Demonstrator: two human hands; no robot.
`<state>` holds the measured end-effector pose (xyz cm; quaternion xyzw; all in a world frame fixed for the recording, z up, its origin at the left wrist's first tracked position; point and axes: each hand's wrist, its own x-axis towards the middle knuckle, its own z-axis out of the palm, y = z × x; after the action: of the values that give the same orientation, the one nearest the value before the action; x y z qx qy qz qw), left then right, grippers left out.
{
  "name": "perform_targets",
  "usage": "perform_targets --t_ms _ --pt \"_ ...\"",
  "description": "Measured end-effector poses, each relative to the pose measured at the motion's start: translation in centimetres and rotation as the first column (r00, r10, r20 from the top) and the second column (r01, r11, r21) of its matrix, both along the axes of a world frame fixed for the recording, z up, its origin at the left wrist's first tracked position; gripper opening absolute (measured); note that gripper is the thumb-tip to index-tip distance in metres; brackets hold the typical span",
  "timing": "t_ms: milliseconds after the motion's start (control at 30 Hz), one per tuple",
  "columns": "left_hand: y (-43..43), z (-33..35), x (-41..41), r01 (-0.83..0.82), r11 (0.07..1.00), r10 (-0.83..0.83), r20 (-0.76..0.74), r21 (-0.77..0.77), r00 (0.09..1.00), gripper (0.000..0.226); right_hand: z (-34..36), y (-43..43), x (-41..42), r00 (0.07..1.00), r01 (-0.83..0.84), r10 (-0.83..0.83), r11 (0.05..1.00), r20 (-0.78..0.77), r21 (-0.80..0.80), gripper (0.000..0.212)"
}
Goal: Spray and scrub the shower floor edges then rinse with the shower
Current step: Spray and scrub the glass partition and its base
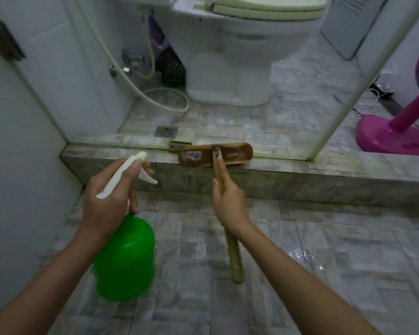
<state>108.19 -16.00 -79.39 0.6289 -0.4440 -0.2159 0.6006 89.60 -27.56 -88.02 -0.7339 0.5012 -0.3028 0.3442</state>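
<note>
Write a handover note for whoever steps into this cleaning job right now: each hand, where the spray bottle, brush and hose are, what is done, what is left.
Left hand grips the green spray bottle by its white trigger head, nozzle towards the tiled kerb.
Right hand grips the wooden brush by its handle; the head rests on the kerb top.
Hose lies looped on the floor beyond the kerb, beside the toilet.
Done: the near floor tiles glisten wet; whether the kerb has been sprayed, cannot tell.
Left: scrub the edges, then rinse.
</note>
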Motion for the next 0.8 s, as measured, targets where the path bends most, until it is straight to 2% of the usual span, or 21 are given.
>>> perform_targets --t_ms 33,100,167,233,300,367,433,500,567,667,733,800 --pt "-0.1 0.0 -0.1 0.008 1.000 -0.008 0.002 -0.004 1.000 0.024 0.2 -0.5 -1.7 1.000 0.014 -0.015 0.999 -0.023 -0.029 0.064" --pt "-0.2 0.0 -0.1 0.016 1.000 -0.016 0.010 0.002 1.000 0.025 0.4 -1.6 -6.9 0.985 0.159 -0.164 0.983 -0.056 -0.095 0.063" --pt "-0.3 0.0 -0.1 0.009 1.000 -0.009 0.022 0.005 1.000 0.027 0.4 -2.2 -11.3 0.934 0.352 -0.355 0.933 -0.039 -0.080 0.059" --pt "-0.5 -0.2 -0.5 0.008 1.000 -0.008 0.001 -0.001 1.000 0.025 0.0 -2.3 -11.8 0.897 0.439 -0.441 0.897 -0.020 -0.057 0.058" --pt "-1.0 -0.4 -1.3 0.026 1.000 -0.026 -0.008 0.001 1.000 0.023 -0.2 -1.6 -8.5 0.940 0.338 -0.340 0.938 -0.011 -0.078 0.061" --pt "-1.9 -0.7 -1.8 0.058 0.998 -0.058 -0.002 0.002 0.998 0.023 -0.1 -0.9 -4.2 0.993 0.107 -0.108 0.993 -0.044 -0.040 0.063" --pt "-2.6 -0.9 -2.5 0.093 0.996 -0.093 -0.019 -0.003 0.995 0.023 0.4 -0.7 -3.4 0.998 -0.034 0.035 0.999 -0.048 0.019 0.060" --pt "-2.9 -0.8 -2.9 0.115 0.993 -0.116 -0.035 -0.028 0.993 0.022 1.2 -1.3 -6.8 0.997 -0.015 0.014 1.000 -0.072 -0.020 0.059" --pt "-2.8 -0.6 -3.0 0.117 0.992 -0.119 -0.038 -0.049 0.992 0.023 1.6 -2.5 -12.4 0.989 0.130 -0.136 0.988 -0.067 -0.084 0.057" --pt "-2.6 -0.6 -3.3 0.120 0.991 -0.122 -0.026 -0.061 0.992 0.024 2.1 -3.4 -16.7 0.945 0.324 -0.324 0.946 -0.029 -0.018 0.053" --pt "-2.7 -0.7 -3.5 0.115 0.992 -0.115 -0.006 -0.047 0.993 0.023 1.6 -3.0 -14.5 0.942 0.333 -0.332 0.943 0.047 -0.026 0.054" --pt "-3.1 -0.9 -3.8 0.125 0.991 -0.125 0.003 -0.044 0.992 0.024 1.2 -2.3 -11.1 0.972 0.226 -0.224 0.974 0.073 -0.026 0.055"
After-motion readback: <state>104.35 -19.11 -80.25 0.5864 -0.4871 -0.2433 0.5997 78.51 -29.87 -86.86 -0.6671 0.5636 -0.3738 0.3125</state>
